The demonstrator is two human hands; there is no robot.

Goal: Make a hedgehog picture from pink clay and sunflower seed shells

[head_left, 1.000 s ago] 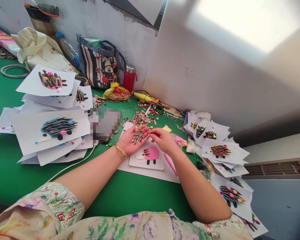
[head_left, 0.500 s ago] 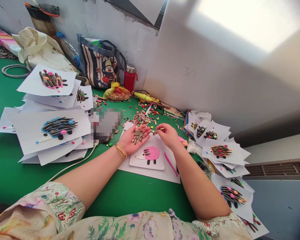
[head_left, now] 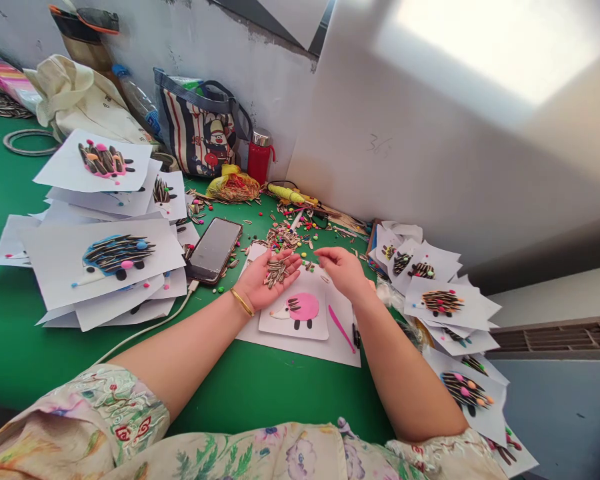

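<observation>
My left hand [head_left: 260, 280] is palm up, cradling a small heap of striped sunflower seeds [head_left: 277, 272]. Below it lies a white card [head_left: 275, 325] with a flat pink clay hedgehog [head_left: 309, 307]; a few seeds [head_left: 294, 305] stand on its back near the head and dark clay feet are under it. My right hand [head_left: 343, 270] hovers above the card's upper right corner, fingers curled together; whether anything is in them is hidden. One pale seed [head_left: 325, 279] shows just below those fingers. A pink clay strip [head_left: 341, 329] rests on the larger white sheet [head_left: 330, 353].
Finished hedgehog cards are stacked at left [head_left: 55, 267] and right [head_left: 415, 300]. A phone [head_left: 215, 250] with a white cable [head_left: 165, 323] lies left of my hands. Loose seeds and coloured balls [head_left: 285, 233] spread behind, near a red flask [head_left: 260, 157] and striped bag [head_left: 195, 127].
My right hand has shifted slightly right, away from my left palm. The seed it pinched no longer shows at its fingertips; a pale seed now shows below the hand. My left hand stays put.
</observation>
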